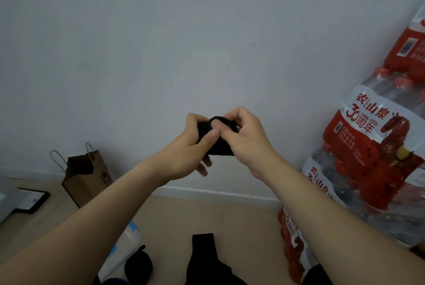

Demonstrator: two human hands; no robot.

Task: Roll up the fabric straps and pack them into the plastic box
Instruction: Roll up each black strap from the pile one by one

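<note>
Somewhat left of the water-bottle packs (368,146) printed "农夫山泉 30周年", the left hand (186,144) and right hand (246,137) both pinch the partly rolled black fabric strap (220,148) between them.

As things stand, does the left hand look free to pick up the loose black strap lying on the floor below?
Probably not yet: the left hand and right hand both grip the partly rolled strap. Nothing blocks the floor strap itself.
</note>
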